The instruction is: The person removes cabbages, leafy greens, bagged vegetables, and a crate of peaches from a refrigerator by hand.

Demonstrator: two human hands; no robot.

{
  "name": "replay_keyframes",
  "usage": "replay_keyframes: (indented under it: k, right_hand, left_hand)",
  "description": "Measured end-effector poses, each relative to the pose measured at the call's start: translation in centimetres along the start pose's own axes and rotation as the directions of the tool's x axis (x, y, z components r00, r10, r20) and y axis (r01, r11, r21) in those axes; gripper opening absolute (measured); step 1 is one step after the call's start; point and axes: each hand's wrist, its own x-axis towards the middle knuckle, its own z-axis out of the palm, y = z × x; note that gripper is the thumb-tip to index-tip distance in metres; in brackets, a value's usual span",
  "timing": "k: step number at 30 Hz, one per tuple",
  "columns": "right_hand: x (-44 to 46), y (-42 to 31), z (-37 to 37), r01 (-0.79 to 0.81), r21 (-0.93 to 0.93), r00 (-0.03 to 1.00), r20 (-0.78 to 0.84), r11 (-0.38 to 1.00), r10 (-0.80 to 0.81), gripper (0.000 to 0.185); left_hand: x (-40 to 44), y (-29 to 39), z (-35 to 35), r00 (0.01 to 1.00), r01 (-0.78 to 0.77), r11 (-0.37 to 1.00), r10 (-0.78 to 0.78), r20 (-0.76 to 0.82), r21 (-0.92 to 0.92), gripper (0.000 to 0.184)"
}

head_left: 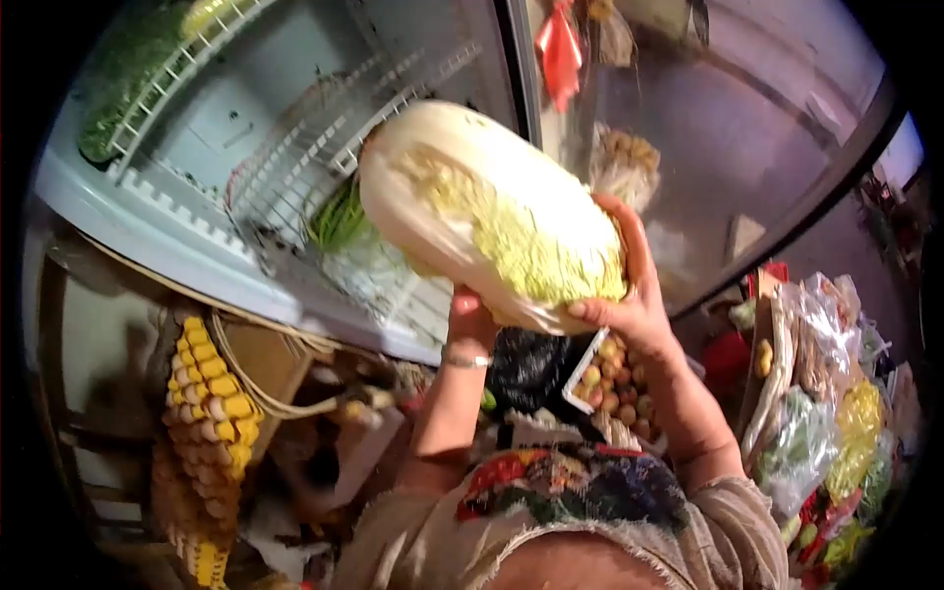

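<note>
A large napa cabbage (492,211), white at the stem end and yellow-green at the leaves, is held up in front of an open fridge (221,123). My right hand (634,285) grips its leafy end, thumb on the near side and fingers round the far side. Beneath the cabbage, my left hand (472,320) supports it from below; most of its fingers are hidden by the cabbage. Behind it, green stalks (339,216) lie on the white wire rack (285,177) inside the fridge.
Bagged greens (128,88) sit on an upper rack. A white crate (580,379) of round produce and a black plastic bag (531,364) are below my arms. Bagged vegetables (796,442) crowd the right side. Yellow, corn-like pieces (206,393) hang at left. A red bag (559,59) hangs behind.
</note>
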Motion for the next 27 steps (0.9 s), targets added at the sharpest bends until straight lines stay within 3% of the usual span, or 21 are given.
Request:
replay_keyframes:
  k: [2, 3, 5, 6, 7, 9, 10, 11, 13, 14, 17, 18, 19, 21, 22, 23, 25, 27]
  right_hand:
    - [-1.3, -1.4, -1.5, -0.044, -0.212, 0.997, 0.058, 0.976, 0.057, 0.095]
    - [-1.7, -2.0, -2.5, 0.096, -0.555, 0.993, 0.107, 0.826, -0.043, 0.091]
    - [-3.0, -2.6, -2.7, 0.024, -0.562, 0.997, 0.072, 0.827, 0.021, 0.087]
    - [-3.6, -3.1, -2.8, -0.049, -0.443, 0.997, 0.036, 0.895, 0.073, 0.08]
    - [-3.9, -3.2, -3.0, -0.059, -0.44, 0.997, 0.027, 0.896, 0.078, 0.08]
    - [-5.5, -3.1, -4.3, -0.149, -0.575, 0.985, -0.014, 0.805, 0.172, 0.074]
    - [-6.2, -3.0, -5.2, -0.023, -0.653, 0.999, 0.017, 0.757, 0.046, 0.06]
    - [-7.1, -3.4, -6.0, -0.041, -0.659, 0.998, 0.003, 0.751, 0.058, 0.06]
    - [-8.4, -4.2, -7.4, -0.354, -0.32, 0.932, -0.039, 0.879, 0.361, 0.048]
    - [-9.3, -3.7, -7.8, -0.272, -0.35, 0.962, -0.064, 0.896, 0.267, 0.037]
    - [-11.6, -4.0, -9.8, -0.361, -0.432, 0.926, -0.06, 0.827, 0.373, 0.033]
    - [-12.5, -4.0, -10.4, -0.365, -0.389, 0.925, -0.046, 0.846, 0.378, 0.03]
    - [-13.2, -4.5, -10.9, -0.415, -0.244, 0.906, -0.026, 0.876, 0.422, 0.027]
    - [-14.4, -5.5, -12.0, -0.544, -0.018, 0.839, 0.028, 0.839, 0.544, 0.026]
    - [-15.0, -6.5, -12.6, -0.603, 0.104, 0.798, 0.078, 0.791, 0.598, 0.025]
    - [-15.7, -6.9, -13.0, -0.616, 0.156, 0.786, 0.067, 0.772, 0.614, 0.024]
    - [-16.1, -9.0, -13.5, -0.646, 0.215, 0.758, 0.071, 0.733, 0.648, 0.025]
    - [-16.7, -11.0, -14.5, -0.585, 0.323, 0.739, -0.165, 0.743, 0.654, 0.029]
  left_hand:
    - [-2.5, -1.3, 3.2, 0.958, 0.036, 0.998, -0.02, -0.285, 0.051, 0.057]
    - [-1.1, -0.1, 10.1, 0.913, 0.074, 0.978, 0.013, -0.409, 0.194, 0.055]
    - [-2.3, -0.6, 8.8, 0.878, 0.137, 0.966, -0.015, -0.479, 0.22, 0.06]
    - [-2.9, -1.0, 8.5, 0.859, 0.17, 0.95, -0.012, -0.512, 0.263, 0.067]
    - [-3.0, -1.8, 9.8, 0.874, 0.177, 0.922, 0.013, -0.486, 0.343, 0.077]
    - [-4.0, -3.7, 11.4, 0.869, 0.264, 0.834, 0.013, -0.495, 0.484, 0.095]
    - [-4.6, -4.0, 11.4, 0.861, 0.302, 0.842, -0.041, -0.507, 0.446, 0.094]
    - [-5.1, -4.7, 11.0, 0.856, 0.326, 0.855, -0.084, -0.51, 0.405, 0.094]
    - [-6.3, -6.8, 10.2, 0.853, 0.345, 0.872, -0.137, -0.504, 0.346, 0.094]
    - [-7.1, -7.5, 9.5, 0.847, 0.368, 0.879, -0.182, -0.5, 0.304, 0.094]
    - [-8.5, -9.2, 9.1, 0.796, 0.459, 0.813, -0.197, -0.573, 0.358, 0.095]
    - [-8.5, -9.8, 9.5, 0.792, 0.498, 0.811, -0.282, -0.541, 0.308, 0.094]
    - [-8.8, -10.4, 10.0, 0.782, 0.538, 0.803, -0.362, -0.508, 0.256, 0.093]
    - [-10.4, -11.7, 10.0, 0.777, 0.547, 0.8, -0.377, -0.504, 0.246, 0.09]
    - [-10.6, -12.4, 11.0, 0.727, 0.589, 0.775, -0.385, -0.569, 0.229, 0.089]
    - [-10.7, -13.1, 11.6, 0.675, 0.627, 0.75, -0.388, -0.627, 0.21, 0.087]
    - [-11.2, -14.2, 11.9, 0.675, 0.661, 0.717, -0.442, -0.591, 0.22, 0.089]
    - [-11.7, -15.3, 12.5, 0.664, 0.678, 0.722, -0.523, -0.535, 0.135, 0.09]
